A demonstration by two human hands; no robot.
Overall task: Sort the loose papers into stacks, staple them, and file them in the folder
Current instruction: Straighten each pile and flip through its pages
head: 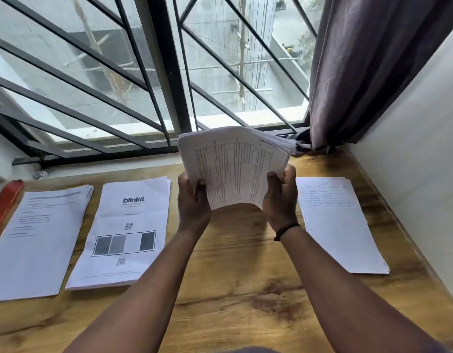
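I hold a thick bundle of printed papers (235,166) upright above the wooden table (235,289), its top sheet showing a table of text. My left hand (193,205) grips its lower left corner and my right hand (281,197) grips its lower right corner. Three stacks lie flat on the table: a text-page stack (39,240) at the far left, a stack topped by a "blinkit" page (126,233) beside it, and a stack of faintly written sheets (340,222) to the right. A red folder (4,202) lies at the left edge, partly under the text-page stack.
A barred window (149,72) runs along the table's far side. A dark curtain (368,67) hangs at the back right, and a white wall (424,174) borders the table's right side. A small crumpled scrap (40,175) sits on the sill at the left.
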